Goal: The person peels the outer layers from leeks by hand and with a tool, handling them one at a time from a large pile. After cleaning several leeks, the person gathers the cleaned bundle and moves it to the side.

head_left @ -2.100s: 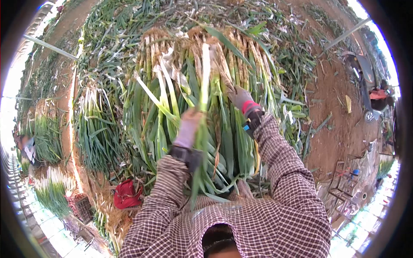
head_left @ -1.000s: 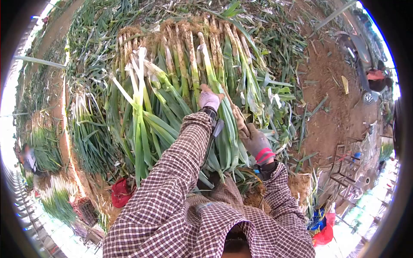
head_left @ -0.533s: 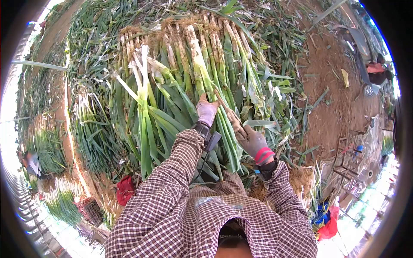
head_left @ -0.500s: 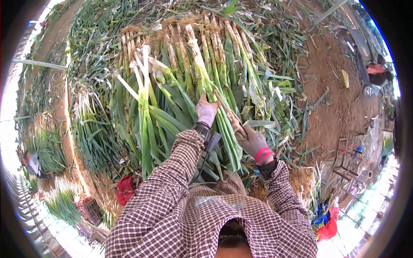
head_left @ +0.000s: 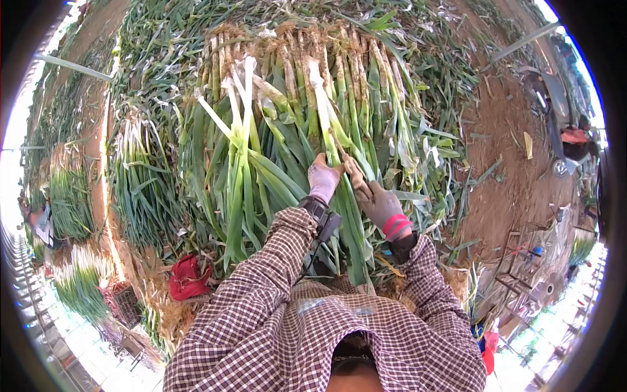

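Observation:
My gloved left hand (head_left: 324,179) is closed around the leaves of a large green onion (head_left: 322,108), whose bright white end points away from me. In my gloved right hand (head_left: 380,206), a thin tool with a brown wrapped handle (head_left: 353,171) is gripped; its narrow tip lies against the onion's leaves, just beyond my left fingers. Left of my hands, several peeled green onions (head_left: 243,111) with white stems lie across the heap. Behind them is a row of unpeeled green onions (head_left: 353,72), with brown, rooty ends facing away.
Stripped leaves (head_left: 437,78) litter the ground around the heap. Bundled green onions (head_left: 140,170) lie to the left, near a red bag (head_left: 189,277). Bare soil (head_left: 503,150) and a metal frame (head_left: 516,264) are on the right. Another person (head_left: 42,225) is at the far left.
The held onion's brown, dirty outer skin has come away, and its stem now shows white. Both hands have shifted slightly toward me, and the whole view has moved a little.

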